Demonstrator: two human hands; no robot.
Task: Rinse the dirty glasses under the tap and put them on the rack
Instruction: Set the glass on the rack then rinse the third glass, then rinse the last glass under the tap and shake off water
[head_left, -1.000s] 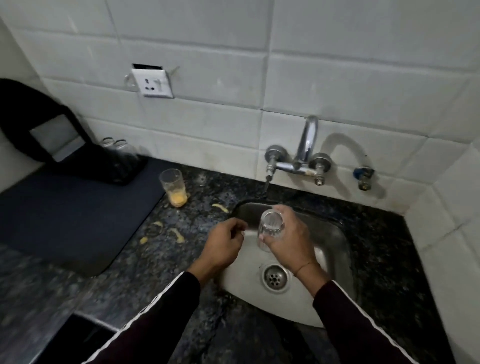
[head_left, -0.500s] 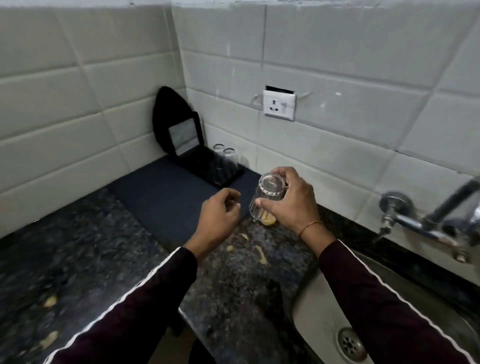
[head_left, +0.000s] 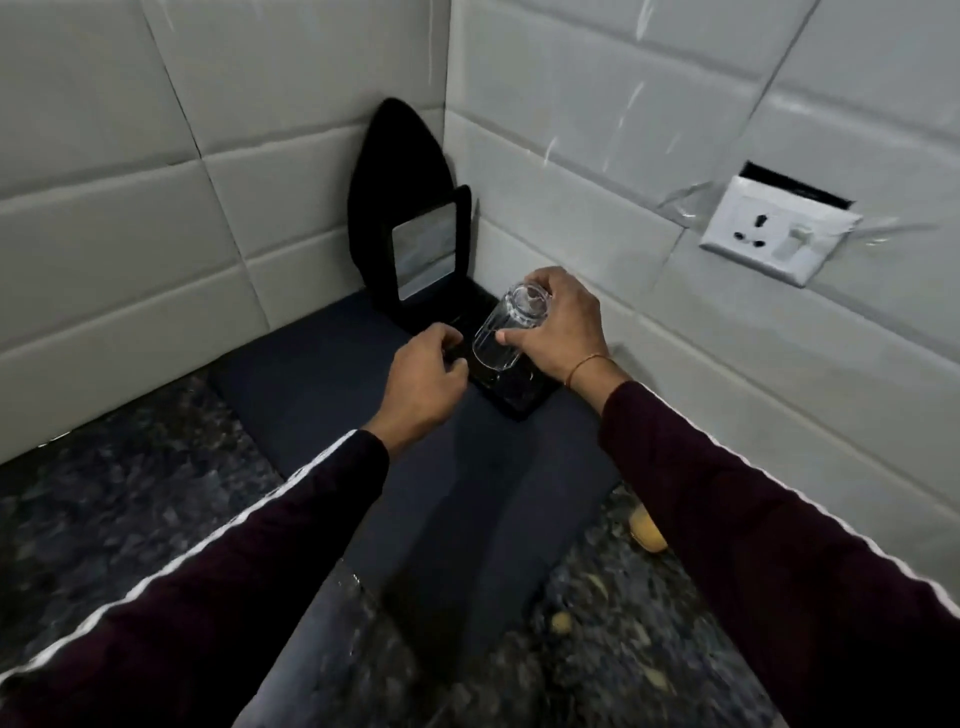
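Note:
My right hand (head_left: 558, 327) grips a clear ribbed glass (head_left: 506, 332), held upside down and tilted, base up, just above the black rack (head_left: 519, 402) in the corner. My left hand (head_left: 423, 374) hovers beside the glass at the rack's left edge with its fingers curled, holding nothing that I can see. A glass with yellow residue (head_left: 647, 530) stands on the counter by the wall, mostly hidden behind my right sleeve. The tap and sink are out of view.
A dark blue mat (head_left: 322, 384) lies under the rack on the speckled granite counter (head_left: 104, 519). The rack's upright black back (head_left: 387, 171) leans in the tiled corner. A white wall socket (head_left: 774, 234) is at the right. Yellow scraps (head_left: 561, 621) lie on the counter.
The view has swung left from the sink to the corner. My right hand has carried the glass from over the sink to just above the rack, and my left hand has followed.

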